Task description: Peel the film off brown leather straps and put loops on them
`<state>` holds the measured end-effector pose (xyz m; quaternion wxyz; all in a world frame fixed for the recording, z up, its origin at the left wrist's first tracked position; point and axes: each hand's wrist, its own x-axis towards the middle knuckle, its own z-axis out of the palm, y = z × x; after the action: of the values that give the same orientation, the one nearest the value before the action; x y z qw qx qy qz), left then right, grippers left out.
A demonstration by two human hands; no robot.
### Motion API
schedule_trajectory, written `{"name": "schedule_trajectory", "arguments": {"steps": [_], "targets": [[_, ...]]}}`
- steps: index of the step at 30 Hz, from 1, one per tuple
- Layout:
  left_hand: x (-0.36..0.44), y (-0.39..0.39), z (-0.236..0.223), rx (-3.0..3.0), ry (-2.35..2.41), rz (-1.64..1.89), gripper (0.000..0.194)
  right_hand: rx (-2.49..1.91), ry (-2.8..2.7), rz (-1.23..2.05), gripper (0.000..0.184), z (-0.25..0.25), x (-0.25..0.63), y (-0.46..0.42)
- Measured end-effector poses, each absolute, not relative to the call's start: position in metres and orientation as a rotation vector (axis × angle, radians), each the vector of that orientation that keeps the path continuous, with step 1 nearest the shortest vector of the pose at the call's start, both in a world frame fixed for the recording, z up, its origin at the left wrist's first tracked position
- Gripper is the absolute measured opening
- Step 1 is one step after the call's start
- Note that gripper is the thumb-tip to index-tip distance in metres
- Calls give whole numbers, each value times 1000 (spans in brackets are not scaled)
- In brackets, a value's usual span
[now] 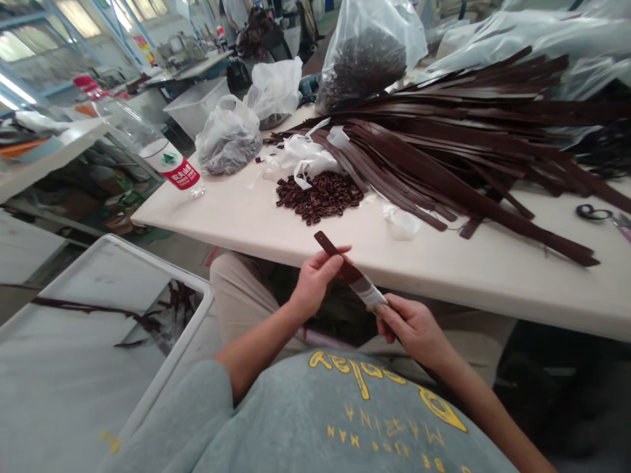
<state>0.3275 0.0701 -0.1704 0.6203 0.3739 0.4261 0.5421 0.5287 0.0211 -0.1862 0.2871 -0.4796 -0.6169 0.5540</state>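
Both my hands hold one dark brown leather strap (345,266) over my lap, just below the table's front edge. My left hand (315,279) pinches the strap near its free upper end, thumb on top. My right hand (411,328) is closed round the lower part, where the strap shows a pale shine. On the white table (236,217) lies a heap of small brown loops (320,196), and behind it a large pile of long brown straps (444,141) fans out to the right.
A plastic water bottle (162,154) lies near the table's left corner. Several plastic bags (229,135) with dark pieces stand at the back. Black-handled scissors (594,213) lie at the right. A white bin (98,328) holding a few straps sits at my left.
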Motion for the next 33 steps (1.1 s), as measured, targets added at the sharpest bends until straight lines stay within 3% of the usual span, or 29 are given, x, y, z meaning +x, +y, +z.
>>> {"name": "schedule_trajectory", "arguments": {"steps": [9,16,33], "targets": [[305,81,-158,1069,1078,1054,39,-1199,-1518,1850,44,-177,532,20],[313,75,-167,1084,1101,1143,28,-1268,-1541,1882,48,-186,548,14],[310,73,-188,964,1135,1201,25,-1505,-1612,1898,52,-176,603,-16]]}}
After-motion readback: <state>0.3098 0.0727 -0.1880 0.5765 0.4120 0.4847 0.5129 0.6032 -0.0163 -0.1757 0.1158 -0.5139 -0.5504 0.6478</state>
